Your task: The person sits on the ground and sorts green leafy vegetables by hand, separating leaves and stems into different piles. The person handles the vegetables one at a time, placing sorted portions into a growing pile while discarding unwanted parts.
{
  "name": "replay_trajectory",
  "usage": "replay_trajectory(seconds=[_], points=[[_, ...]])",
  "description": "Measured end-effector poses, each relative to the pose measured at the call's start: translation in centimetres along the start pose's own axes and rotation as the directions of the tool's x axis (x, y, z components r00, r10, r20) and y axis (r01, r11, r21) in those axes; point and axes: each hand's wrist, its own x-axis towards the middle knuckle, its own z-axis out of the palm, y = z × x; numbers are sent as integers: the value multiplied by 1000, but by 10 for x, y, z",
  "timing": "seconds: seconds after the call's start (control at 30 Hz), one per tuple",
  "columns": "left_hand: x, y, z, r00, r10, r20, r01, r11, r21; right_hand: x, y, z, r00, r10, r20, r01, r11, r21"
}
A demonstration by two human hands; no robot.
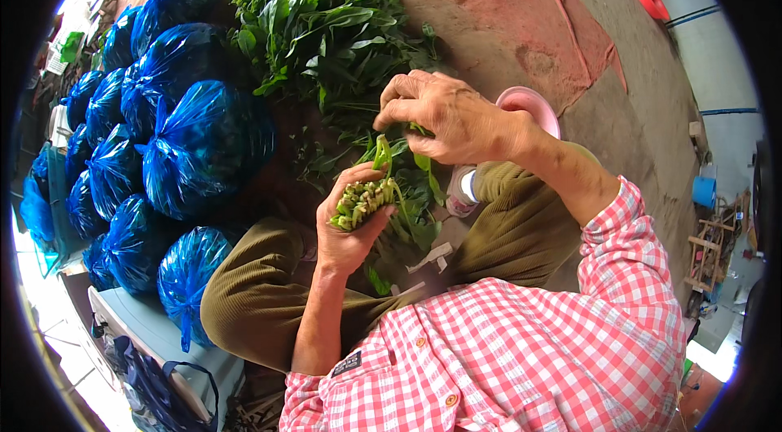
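My left hand [351, 218] is wrapped around a bunch of leafy greens. The cut stem ends [363, 203] face up towards me, and the leaves hang down between my knees. One stem [382, 152] stands up above the others. Just above and to the right of the bunch is my right hand [443, 117], its back towards me and its fingers curled. A leafy green sprig [421, 129] shows between its thumb and fingers, though the fingers partly hide it. Beyond both hands, a large heap of loose greens [317, 28] lies on the ground.
Several tied blue plastic bags [204, 144] are piled to the left, some near a pale grey container [140, 322]. A pink basin [531, 107] stands behind my right wrist. Red sheeting [519, 16] covers part of the floor. A blue container [704, 190] is by the right wall.
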Motion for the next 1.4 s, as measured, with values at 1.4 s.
replay_trajectory(seconds=[1.4], points=[[1, -3, 3, 900, 65, -432, -135, 982, -133, 30, -16, 41, 996, -61, 59, 49, 981, 186]])
